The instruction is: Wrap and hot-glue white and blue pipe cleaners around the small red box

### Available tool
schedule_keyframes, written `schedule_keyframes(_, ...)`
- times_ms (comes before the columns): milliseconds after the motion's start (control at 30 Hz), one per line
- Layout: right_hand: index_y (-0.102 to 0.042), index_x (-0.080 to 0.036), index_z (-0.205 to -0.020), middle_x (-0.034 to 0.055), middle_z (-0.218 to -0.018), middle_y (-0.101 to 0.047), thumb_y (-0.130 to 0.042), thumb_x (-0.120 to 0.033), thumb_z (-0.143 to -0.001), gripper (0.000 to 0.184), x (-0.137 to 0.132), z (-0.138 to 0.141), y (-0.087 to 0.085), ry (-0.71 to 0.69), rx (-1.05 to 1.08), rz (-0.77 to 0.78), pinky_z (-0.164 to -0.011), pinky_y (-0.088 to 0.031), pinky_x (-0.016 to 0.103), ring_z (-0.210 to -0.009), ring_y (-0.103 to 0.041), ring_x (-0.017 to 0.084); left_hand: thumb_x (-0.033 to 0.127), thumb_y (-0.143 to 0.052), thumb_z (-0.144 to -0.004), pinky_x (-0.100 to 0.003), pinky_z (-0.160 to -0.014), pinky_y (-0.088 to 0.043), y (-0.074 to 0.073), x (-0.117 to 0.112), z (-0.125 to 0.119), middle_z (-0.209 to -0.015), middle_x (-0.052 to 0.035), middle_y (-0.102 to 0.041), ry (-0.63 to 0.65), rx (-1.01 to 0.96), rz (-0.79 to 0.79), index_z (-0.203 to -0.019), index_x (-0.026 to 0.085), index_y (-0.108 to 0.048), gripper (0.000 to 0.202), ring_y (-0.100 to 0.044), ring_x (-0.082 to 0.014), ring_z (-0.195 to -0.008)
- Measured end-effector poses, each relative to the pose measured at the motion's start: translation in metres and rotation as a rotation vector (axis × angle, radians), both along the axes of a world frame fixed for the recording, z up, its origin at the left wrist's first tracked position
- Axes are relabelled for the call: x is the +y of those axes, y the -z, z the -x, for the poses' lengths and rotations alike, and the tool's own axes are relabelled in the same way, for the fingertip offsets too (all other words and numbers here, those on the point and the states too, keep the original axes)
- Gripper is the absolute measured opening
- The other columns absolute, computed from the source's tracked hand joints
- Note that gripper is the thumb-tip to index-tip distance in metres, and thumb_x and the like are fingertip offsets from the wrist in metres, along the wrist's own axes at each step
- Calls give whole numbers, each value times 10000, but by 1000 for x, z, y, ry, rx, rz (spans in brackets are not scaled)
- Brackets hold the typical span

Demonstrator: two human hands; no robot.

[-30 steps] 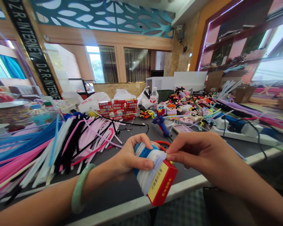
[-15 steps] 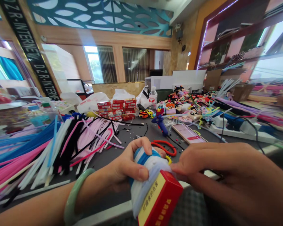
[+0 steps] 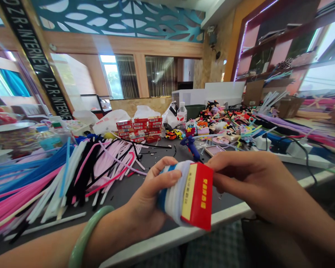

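Observation:
My left hand (image 3: 156,190) is closed round a red and yellow cigarette box (image 3: 201,197), thumb on the near side. Bands of fuzzy white and blue pipe cleaner (image 3: 175,193) are wrapped round the box, and its bare red end points to the right. At the box's upper right edge, my right hand (image 3: 245,178) is pinched, thumb against forefinger. Whatever sits between those fingertips is hidden behind the box. Beyond the box on the table lies a blue glue gun (image 3: 191,147).
Bundles of loose pipe cleaners (image 3: 44,190) spread over the left side. Stacked red boxes (image 3: 139,128) and a plastic bottle (image 3: 181,114) stand at the back. A heap of small fuzzy dolls (image 3: 220,123), a phone (image 3: 214,150) and a white power strip (image 3: 284,158) are on the right.
My left hand has raised and turned the wrapped box, so its red end faces right. My right hand has shifted up and left, covering part of the phone. The red loop behind is now hidden.

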State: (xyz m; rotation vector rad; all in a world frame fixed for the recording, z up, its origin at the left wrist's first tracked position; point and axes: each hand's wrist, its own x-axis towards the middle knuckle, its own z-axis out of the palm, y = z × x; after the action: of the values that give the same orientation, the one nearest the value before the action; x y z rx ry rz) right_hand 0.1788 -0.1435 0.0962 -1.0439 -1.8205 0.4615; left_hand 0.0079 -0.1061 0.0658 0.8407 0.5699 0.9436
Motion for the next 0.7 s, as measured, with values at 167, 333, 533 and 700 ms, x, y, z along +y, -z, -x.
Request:
schedule_keyframes(167, -673, -197, -672, 3, -585, -621, -630, -287, -716, 108, 11, 0, 7, -22, 56, 94, -419, -392, 207, -490, -523, 112, 283, -761, -534, -173, -392, -365, 0, 8, -2, -622, 86, -575, -199, 73, 51, -878, 246, -519, 422, -509, -75, -442)
schedule_keyframes(333, -681, -188, -682, -6, -574, -617, -630, -274, -710, 104, 19, 2, 15, 0, 84, 145, -439, -388, 210, -492, -505, 102, 262, -690, -653, -160, -353, -325, 2, 19, -4, -602, 74, -564, -278, 72, 67, -839, 212, -534, 247, -481, -64, -408)
schedule_keyframes(533, -681, -156, -662, -11, -512, -580, -681, -339, -663, 183, 23, 9, 20, -45, 197, 311, -400, -361, 201, -433, -464, 84, 266, -665, -694, -152, -330, -263, 11, 27, -5, -579, 74, -545, -280, 45, 19, -827, 188, -556, 188, -450, -46, -392)
schedule_keyframes(700, -648, -145, -615, -30, -457, -540, -727, -406, -620, 273, 25, 13, 23, -119, 326, 445, -394, -364, 197, -399, -463, 72, 288, -699, -654, -152, -363, -289, 14, 31, -4, -606, 70, -565, -294, 67, -20, -813, 184, -559, 237, -478, -46, -430)
